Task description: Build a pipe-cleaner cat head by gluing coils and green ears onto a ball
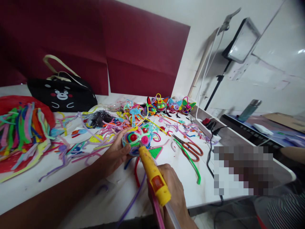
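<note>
Toward the surface's [196, 194] near edge, left fingers [125, 149] cup a decorated ball [133, 138], likely steadying it; right fingers [168, 171] clasp a glue gun [152, 170].

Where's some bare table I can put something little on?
Try the white table between the right hand and the black cord, this side of the green strip. Another bare patch lies between the left forearm and the long yellow strip. Beyond the left hand, it's crowded: colourful strips spread toward the black bag.
</note>
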The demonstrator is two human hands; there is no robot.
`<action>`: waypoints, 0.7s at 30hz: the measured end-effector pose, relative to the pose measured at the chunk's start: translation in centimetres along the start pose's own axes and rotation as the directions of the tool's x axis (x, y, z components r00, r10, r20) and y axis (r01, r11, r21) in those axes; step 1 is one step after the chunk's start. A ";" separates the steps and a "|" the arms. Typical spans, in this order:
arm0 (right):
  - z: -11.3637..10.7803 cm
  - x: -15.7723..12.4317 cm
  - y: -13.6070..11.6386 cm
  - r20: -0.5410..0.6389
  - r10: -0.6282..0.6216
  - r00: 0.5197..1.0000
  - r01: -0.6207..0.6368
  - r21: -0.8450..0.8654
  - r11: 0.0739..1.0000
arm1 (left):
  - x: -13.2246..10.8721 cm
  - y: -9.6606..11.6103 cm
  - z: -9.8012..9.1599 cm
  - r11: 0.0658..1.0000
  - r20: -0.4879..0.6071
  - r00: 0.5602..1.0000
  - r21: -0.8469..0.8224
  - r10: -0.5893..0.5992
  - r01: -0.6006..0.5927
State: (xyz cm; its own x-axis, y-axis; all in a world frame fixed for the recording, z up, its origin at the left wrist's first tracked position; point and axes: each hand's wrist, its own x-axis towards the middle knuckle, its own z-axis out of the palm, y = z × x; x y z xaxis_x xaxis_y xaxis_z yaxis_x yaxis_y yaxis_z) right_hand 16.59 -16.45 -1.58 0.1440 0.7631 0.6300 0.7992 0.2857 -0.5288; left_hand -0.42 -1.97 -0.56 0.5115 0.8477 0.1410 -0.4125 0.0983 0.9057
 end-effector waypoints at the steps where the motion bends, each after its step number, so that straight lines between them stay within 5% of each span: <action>1: 0.0 0.0 0.0 -0.002 0.006 1.000 -0.006 0.001 1.000 | 0.0 0.0 0.0 1.000 -0.002 1.000 0.002 0.004 -0.004; 21: 0.2 0.0 0.5 -0.024 0.001 1.000 0.000 0.033 0.999 | -0.1 0.0 0.0 1.000 -0.027 1.000 0.027 -0.005 0.006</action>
State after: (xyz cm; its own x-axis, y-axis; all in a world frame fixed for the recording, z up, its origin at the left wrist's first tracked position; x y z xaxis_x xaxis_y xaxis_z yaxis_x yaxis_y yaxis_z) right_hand 16.88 -16.14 -1.98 0.1582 0.7494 0.6429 0.7793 0.3051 -0.5474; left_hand -0.51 -2.01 -0.55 0.4933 0.8608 0.1255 -0.3886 0.0889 0.9171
